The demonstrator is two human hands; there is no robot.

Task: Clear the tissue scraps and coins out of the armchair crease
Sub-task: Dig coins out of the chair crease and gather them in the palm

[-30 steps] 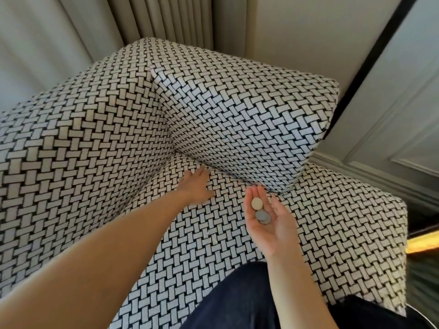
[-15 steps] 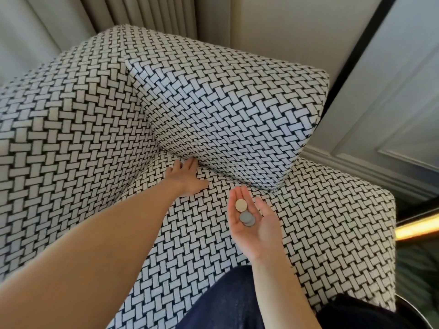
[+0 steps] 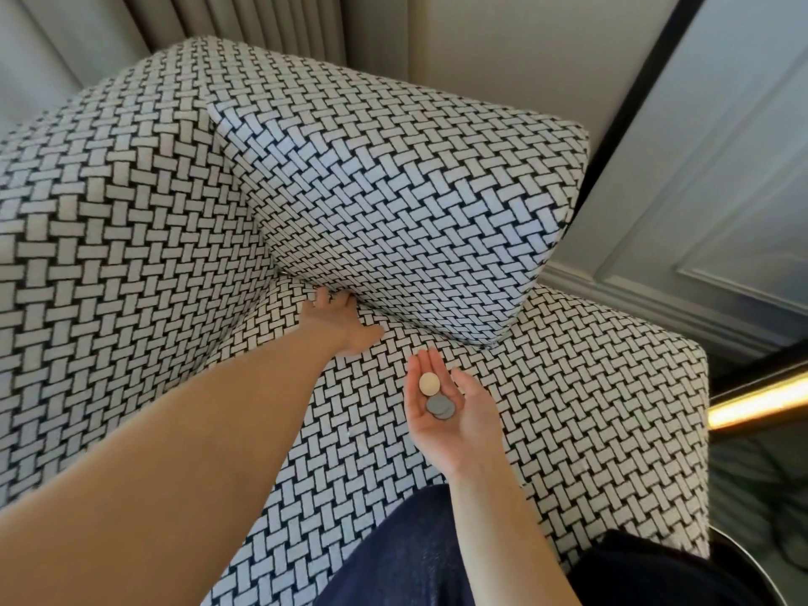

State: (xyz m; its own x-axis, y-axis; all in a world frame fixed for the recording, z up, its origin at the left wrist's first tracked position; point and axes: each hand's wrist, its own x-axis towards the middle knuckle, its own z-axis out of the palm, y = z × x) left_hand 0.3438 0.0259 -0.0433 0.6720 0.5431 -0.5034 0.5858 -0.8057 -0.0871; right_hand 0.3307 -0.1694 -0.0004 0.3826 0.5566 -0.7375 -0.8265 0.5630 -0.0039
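Step in hand: probing the crease. Left hand [image 3: 340,322] reaches into the armchair crease [image 3: 395,320] beneath the back cushion [image 3: 402,199]. Its fingertips are hidden, so the grasp cannot be told. Right hand [image 3: 452,415] is palm-up, fingers released, carrying coins [image 3: 438,403]. No tissue scraps are visible. Next move likely calls for sweeping along the crease.

Left hand [image 3: 339,328] rests on the seat [image 3: 568,387], partly under the cushion [image 3: 406,203]; coins [image 3: 438,405] lie in right hand [image 3: 457,426].

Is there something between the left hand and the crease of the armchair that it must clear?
Yes. The back cushion lies over the crease, and the left hand has its fingertips at the cushion's lower edge. What lies inside the crease is hidden from this view.
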